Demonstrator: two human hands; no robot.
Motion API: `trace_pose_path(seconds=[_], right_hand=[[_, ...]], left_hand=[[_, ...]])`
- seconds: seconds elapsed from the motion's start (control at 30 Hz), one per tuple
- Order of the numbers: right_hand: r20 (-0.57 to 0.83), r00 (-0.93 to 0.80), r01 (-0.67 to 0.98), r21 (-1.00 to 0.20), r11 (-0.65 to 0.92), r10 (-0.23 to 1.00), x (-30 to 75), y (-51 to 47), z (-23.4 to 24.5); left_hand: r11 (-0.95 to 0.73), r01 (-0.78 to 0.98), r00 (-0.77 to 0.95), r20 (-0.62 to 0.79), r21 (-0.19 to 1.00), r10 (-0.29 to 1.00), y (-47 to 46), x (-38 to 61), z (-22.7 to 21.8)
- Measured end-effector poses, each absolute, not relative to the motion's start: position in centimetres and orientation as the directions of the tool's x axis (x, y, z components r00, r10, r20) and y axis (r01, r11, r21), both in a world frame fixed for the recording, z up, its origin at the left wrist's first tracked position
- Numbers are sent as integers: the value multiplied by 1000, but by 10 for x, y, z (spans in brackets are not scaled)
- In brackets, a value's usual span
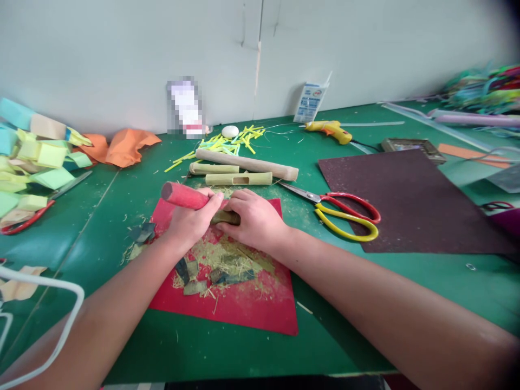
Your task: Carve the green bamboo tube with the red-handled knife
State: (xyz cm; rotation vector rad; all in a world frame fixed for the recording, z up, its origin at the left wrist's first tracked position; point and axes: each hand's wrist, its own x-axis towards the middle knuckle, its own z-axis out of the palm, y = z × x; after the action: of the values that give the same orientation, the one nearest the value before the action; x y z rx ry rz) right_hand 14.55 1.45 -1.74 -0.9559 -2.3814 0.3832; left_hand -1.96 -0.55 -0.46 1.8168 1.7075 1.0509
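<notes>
My left hand [190,221] is closed round a red handle [183,195] that sticks up and to the left of my fist. My right hand [252,218] is closed over a short greenish bamboo piece [226,217], pressing it down on a red mat [244,303]. The two hands touch above the mat. Yellow shavings and dark bark scraps [219,268] are strewn over the mat just in front of my hands. The tool's working end is hidden between my hands.
Three bamboo sticks [244,170] lie behind the mat, with cut yellow-green strips [227,143] beyond. Red-and-yellow scissors [341,214] rest beside a dark brown sheet [406,200]. A yellow glue gun [329,130] sits at the back. Folded coloured paper [32,162] is piled at left.
</notes>
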Motion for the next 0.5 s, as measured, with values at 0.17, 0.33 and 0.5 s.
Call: trace_pose_path(seconds=[0.17, 0.33, 0.5], right_hand=[[380, -584, 518, -506, 689, 718, 145, 16, -18], [387, -575, 531, -494, 689, 721, 146, 17, -19], [430, -625, 498, -424, 757, 652, 150, 19, -17]], left_hand=[[-147, 641, -77, 254, 754, 964, -5, -13, -3], [-98, 433, -105, 158, 896, 982, -6, -13, 0], [-143, 299, -258, 224, 943, 940, -10, -18, 8]])
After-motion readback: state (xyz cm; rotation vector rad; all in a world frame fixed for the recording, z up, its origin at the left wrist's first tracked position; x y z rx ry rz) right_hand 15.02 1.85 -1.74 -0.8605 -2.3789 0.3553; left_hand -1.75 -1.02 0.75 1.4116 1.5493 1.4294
